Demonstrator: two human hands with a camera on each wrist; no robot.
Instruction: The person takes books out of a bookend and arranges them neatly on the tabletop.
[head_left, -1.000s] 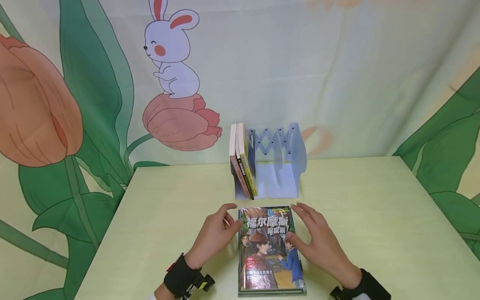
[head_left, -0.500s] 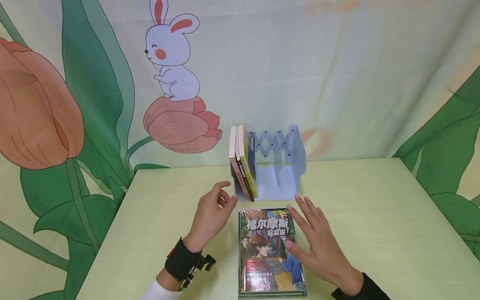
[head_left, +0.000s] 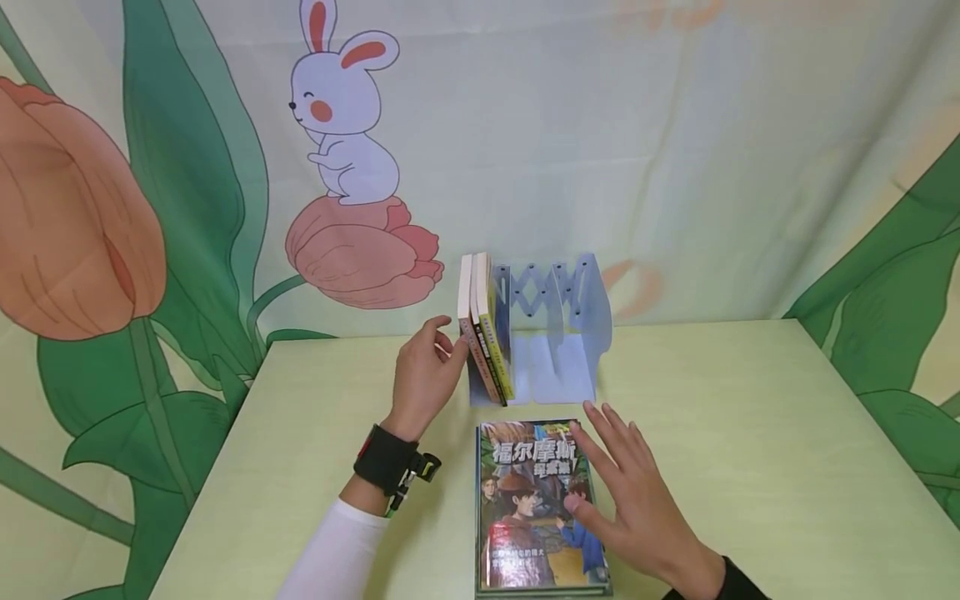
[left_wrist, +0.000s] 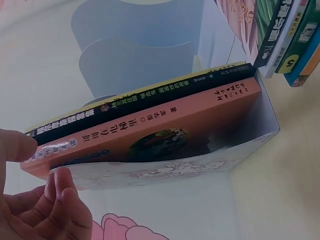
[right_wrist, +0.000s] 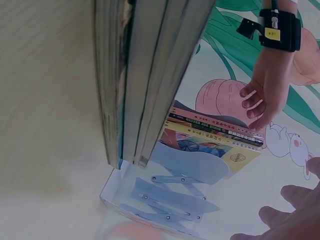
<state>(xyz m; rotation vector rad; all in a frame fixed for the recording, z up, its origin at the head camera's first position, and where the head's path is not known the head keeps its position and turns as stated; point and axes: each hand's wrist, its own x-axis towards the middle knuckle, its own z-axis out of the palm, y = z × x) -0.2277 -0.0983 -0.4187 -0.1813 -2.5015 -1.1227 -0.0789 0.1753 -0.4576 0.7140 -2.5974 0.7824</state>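
My left hand (head_left: 426, 375) is at the upper left end of a blue expanding book stand (head_left: 558, 367). Its thumb (left_wrist: 19, 145) lies at the top of a pink book's (left_wrist: 150, 125) spine, and its bent fingertips (left_wrist: 62, 182) are beside the stand's end panel; contact is hard to tell. A dark-spined book (left_wrist: 165, 92) and a yellow book (right_wrist: 210, 145) lean with the pink one in the left compartment. Fingers spread, my right hand (head_left: 637, 500) hovers at the right side of a book stack (head_left: 536, 508) topped by an illustrated cover.
The stand's folding lattice (head_left: 532, 287) and upright dividers rise right of the leaning books. Several books make up the stack (right_wrist: 150, 75), which lies in front of the stand on the pale table (head_left: 750, 433). A printed curtain (head_left: 712, 167) hangs behind.
My left hand has moved forward from beside the stack's left edge to the leaning books. My right hand has shifted only slightly, its fingers spreading from the stack's upper right corner.
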